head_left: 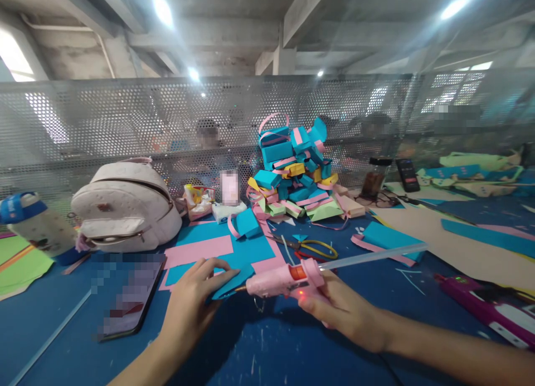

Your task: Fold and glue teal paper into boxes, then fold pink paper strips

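My right hand (346, 311) is wrapped round a pink hot glue gun (276, 280), its red light lit and a long clear glue stick (371, 256) jutting from its back. The gun's nozzle touches or almost touches a folded blue paper piece (234, 281). My left hand (196, 291) pinches that piece just above the table. Behind it lie flat blue and pink paper sheets (200, 245), with a small blue paper box with a pink strip (246, 223) on top. Yellow-and-red-handled scissors (313, 249) rest beyond the gun.
A pile of blue, pink and yellow paper boxes (292, 180) stands at the perforated metal screen (146, 124). To the left are a white backpack (125, 208), a bottle (42, 230) and a phone (134, 297). A purple device (485, 305) and large paper sheets (451, 238) lie right.
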The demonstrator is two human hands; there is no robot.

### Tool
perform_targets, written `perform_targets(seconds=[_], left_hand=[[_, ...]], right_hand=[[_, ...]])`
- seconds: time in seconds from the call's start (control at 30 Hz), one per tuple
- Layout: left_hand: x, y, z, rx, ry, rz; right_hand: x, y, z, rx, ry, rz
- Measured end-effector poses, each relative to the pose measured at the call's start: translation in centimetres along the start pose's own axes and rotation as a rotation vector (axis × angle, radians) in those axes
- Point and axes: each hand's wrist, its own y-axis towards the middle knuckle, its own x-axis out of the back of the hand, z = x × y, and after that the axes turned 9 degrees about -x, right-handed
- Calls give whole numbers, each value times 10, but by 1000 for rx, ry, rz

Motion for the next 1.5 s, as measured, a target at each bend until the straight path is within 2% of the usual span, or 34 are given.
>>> perform_targets(seconds=[0.47, 1.5], left_hand=[[1, 1, 0, 1, 2, 33], [2, 1, 0, 28, -50, 44]], right_hand=[[5, -3, 3, -34, 5, 31], [15, -4, -8, -20, -66, -37]])
